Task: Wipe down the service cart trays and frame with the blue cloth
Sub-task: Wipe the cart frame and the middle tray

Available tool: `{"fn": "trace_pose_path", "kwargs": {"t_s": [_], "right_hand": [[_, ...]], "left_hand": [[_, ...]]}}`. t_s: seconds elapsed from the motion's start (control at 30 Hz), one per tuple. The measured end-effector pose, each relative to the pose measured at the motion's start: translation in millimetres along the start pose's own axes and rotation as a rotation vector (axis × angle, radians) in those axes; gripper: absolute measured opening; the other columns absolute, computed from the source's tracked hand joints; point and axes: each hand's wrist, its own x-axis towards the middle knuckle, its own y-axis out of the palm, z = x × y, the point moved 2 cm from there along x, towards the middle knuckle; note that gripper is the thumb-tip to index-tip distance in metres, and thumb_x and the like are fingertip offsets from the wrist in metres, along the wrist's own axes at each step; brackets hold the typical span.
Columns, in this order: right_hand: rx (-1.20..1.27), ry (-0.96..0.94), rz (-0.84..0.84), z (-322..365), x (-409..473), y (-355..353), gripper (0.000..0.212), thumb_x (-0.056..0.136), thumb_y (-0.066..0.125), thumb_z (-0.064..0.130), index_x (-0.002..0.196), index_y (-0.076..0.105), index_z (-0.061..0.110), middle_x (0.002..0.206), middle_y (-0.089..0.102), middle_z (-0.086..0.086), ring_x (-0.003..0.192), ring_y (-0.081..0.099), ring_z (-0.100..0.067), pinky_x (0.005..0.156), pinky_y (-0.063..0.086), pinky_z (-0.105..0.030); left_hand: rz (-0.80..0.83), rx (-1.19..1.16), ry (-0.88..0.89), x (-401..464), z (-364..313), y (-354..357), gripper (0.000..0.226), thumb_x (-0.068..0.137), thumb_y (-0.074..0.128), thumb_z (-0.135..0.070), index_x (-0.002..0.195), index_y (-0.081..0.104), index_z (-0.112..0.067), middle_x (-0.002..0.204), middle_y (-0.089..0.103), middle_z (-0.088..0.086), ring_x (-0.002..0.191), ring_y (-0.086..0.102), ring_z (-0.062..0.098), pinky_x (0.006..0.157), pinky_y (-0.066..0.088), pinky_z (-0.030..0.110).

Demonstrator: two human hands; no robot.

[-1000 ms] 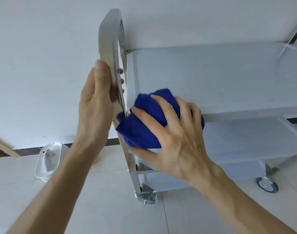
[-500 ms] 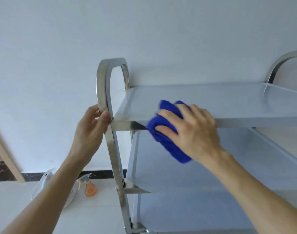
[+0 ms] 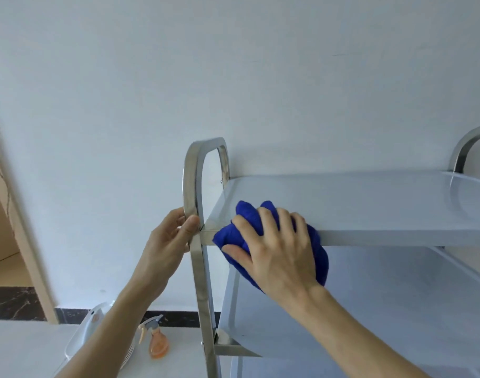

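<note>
Head view: the right hand (image 3: 281, 249) is spread over the cloth (image 3: 249, 214), a bunched wad of deep blue, fuzzy fabric. The fingers curl over its top and the thumb tucks along its lower left side, so the hand is grasping it. The cloth sits right under the palm, pressed against the front left edge of the top tray (image 3: 369, 203), bulging out past the fingertips above and below the wrist side.

That tray is a flat, smooth, pale grey sheet with a slight sheen and a folded front lip. Below the right hand runs a second tray (image 3: 397, 309), same smooth pale finish, with a third level just showing beneath it.

Just left of the cloth, the left hand (image 3: 169, 241) is wrapped around the frame (image 3: 197, 268), thumb in front and fingers behind, at the point where the top tray meets the upright. The frame is shiny flat steel bar, rising above the left hand into a rounded arch. A matching arch (image 3: 468, 148) shows far to the right of the right hand.

Down below the left forearm, on the floor, stands a spray bottle (image 3: 158, 342), translucent orange with a pale trigger head. Beside it is a white rounded object (image 3: 86, 336); I cannot tell what it is.
</note>
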Motion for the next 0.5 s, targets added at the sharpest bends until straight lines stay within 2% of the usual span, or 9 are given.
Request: {"fn": "trace_pose_path", "kwargs": {"t_s": [0.13,0.27,0.3,0.37,0.43,0.5], "right_hand": [[-0.023,-0.097,-0.042,-12,-3,-3,0.042,0.098,0.046,0.064,0.118,0.064,0.031,0.100,0.064,-0.004,0.083,0.060,-0.030,0.073,0.050,-0.044],[-0.026,-0.085,-0.117,-81,-19,-25,0.033,0.097,0.053,0.057,0.108,0.072,0.033,0.095,0.068,-0.003,0.080,0.064,-0.032,0.069,0.051,-0.044],[-0.058,-0.067,-0.131,-105,-27,-31,0.032,0.096,0.056,0.055,0.106,0.073,0.031,0.095,0.069,-0.004,0.081,0.065,-0.033,0.070,0.051,-0.045],[-0.133,-0.006,-0.144,-155,-44,-42,0.032,0.096,0.058,0.052,0.104,0.075,0.027,0.096,0.071,-0.007,0.083,0.066,-0.036,0.073,0.051,-0.045],[-0.172,0.074,-0.138,-193,-56,-52,0.036,0.097,0.054,0.050,0.102,0.076,0.021,0.094,0.070,-0.008,0.083,0.065,-0.038,0.075,0.047,-0.045],[-0.168,0.122,-0.127,-206,-61,-55,0.037,0.097,0.053,0.049,0.101,0.075,0.020,0.093,0.070,-0.008,0.085,0.065,-0.038,0.077,0.046,-0.046]], "left_hand": [[-0.068,0.027,0.063,-3,6,2,0.026,0.100,0.053,-0.037,0.106,0.066,-0.016,0.074,0.061,-0.006,0.071,0.051,0.017,0.074,0.044,0.041],[-0.158,0.066,0.083,-4,9,10,0.023,0.099,0.051,-0.035,0.110,0.064,-0.018,0.076,0.063,-0.005,0.070,0.056,0.019,0.064,0.047,0.019],[-0.184,0.105,0.081,-4,9,12,0.021,0.100,0.052,-0.033,0.113,0.061,-0.020,0.084,0.066,-0.007,0.075,0.060,0.018,0.066,0.049,0.016],[-0.272,0.233,0.107,-6,3,17,0.025,0.100,0.056,-0.024,0.124,0.053,-0.023,0.110,0.062,-0.007,0.091,0.063,0.015,0.077,0.053,0.023],[-0.367,0.418,0.287,-10,-11,27,0.033,0.098,0.059,-0.014,0.129,0.051,-0.020,0.121,0.050,-0.006,0.104,0.055,0.015,0.089,0.046,0.029],[-0.354,0.544,0.534,-12,-28,46,0.026,0.097,0.055,-0.012,0.123,0.058,-0.014,0.119,0.048,-0.002,0.108,0.051,0.018,0.095,0.041,0.023]]}}
